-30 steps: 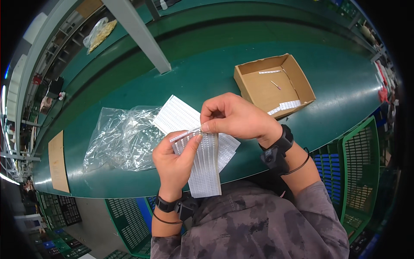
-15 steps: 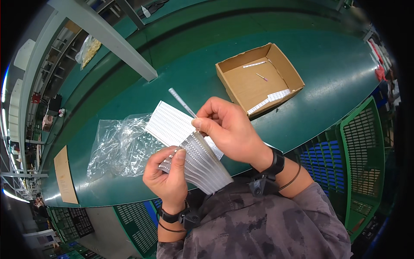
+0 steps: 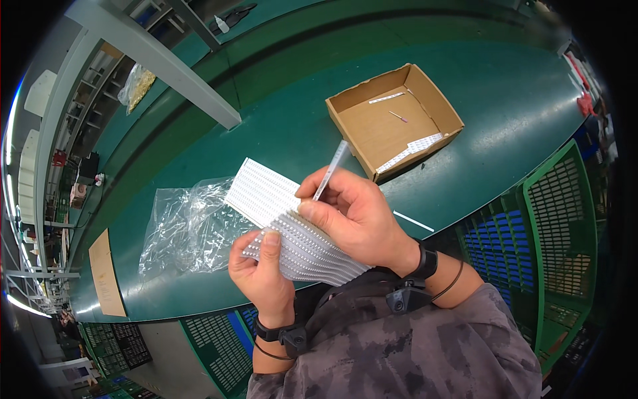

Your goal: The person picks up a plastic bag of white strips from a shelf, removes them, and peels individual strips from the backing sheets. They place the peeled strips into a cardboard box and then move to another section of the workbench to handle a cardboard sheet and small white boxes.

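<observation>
Fingers of the left hand (image 3: 266,266) clamp the printed label sheet (image 3: 312,249), left of and nearer than the cardboard box (image 3: 375,133); the right hand (image 3: 362,216) pinches one narrow strip (image 3: 332,168). Strip separation seems underway, calling for steady left support.

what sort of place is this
Probably a factory or workshop, going by the long green worktable, the slotted green crate beside it and the grey metal post.

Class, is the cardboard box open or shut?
Open: no flaps cover the cardboard box, and the white strips inside show from above.
</observation>
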Demonstrator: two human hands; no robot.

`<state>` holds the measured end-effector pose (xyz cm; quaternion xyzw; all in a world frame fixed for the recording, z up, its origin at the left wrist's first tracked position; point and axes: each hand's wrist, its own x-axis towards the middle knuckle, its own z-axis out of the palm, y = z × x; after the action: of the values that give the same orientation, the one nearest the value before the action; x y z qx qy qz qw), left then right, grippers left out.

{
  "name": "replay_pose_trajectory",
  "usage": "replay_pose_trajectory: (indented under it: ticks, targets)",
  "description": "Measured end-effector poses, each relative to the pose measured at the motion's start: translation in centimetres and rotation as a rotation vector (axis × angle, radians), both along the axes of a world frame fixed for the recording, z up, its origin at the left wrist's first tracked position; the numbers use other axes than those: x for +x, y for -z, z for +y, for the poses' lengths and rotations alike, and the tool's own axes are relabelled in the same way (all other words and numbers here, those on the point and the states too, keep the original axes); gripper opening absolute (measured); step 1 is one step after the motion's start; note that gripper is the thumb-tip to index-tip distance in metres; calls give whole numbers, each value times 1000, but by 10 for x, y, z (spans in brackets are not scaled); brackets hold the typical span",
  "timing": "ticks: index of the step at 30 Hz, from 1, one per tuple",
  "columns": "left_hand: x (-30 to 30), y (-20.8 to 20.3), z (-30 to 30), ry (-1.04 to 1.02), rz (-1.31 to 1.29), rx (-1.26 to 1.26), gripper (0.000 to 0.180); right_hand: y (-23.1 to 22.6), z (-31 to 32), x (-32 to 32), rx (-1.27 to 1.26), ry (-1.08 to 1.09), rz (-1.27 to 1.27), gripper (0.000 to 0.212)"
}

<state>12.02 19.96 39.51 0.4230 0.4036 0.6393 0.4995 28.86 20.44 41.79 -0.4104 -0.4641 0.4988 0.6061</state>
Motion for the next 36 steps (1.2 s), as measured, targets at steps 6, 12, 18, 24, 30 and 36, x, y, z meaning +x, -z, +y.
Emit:
replay_pose_trajectory:
  ticks: [6,12,18,24,30,36]
  targets:
    - [0,3,-1,1,55,15,17,-4,1,13,-26,-112,-95,8]
    - [-18,-27,4,248,308,-2,25,-10,-4,23,137,-107,-430,7]
    - [-24,-73,28,643,758,67,27,-19,-11,17,273,-86,-584,4]
    - [1,-74,25,502,1038,690,19,-24,-24,23,197,-143,-436,4]
    - [2,-68,17,510,1020,650,21,-10,-35,25,51,-85,-349,5]
    - [2,-69,22,497,996,566,14,-1,-41,35,-17,28,-356,6]
